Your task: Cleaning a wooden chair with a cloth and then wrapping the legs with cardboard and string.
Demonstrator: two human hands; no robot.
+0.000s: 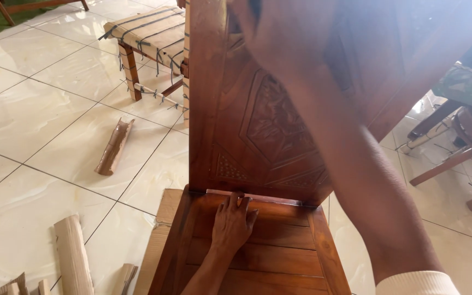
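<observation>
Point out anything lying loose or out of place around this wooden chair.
Torn cardboard scraps litter the tiled floor: one curled strip left of the chair, more pieces at the lower left. The chair itself looks intact; the left hand rests flat on its slatted seat.

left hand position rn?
Head view, bottom centre: the left hand lies flat on the slatted wooden seat, fingertips at the thin strip where the seat meets the carved chair back.
</observation>
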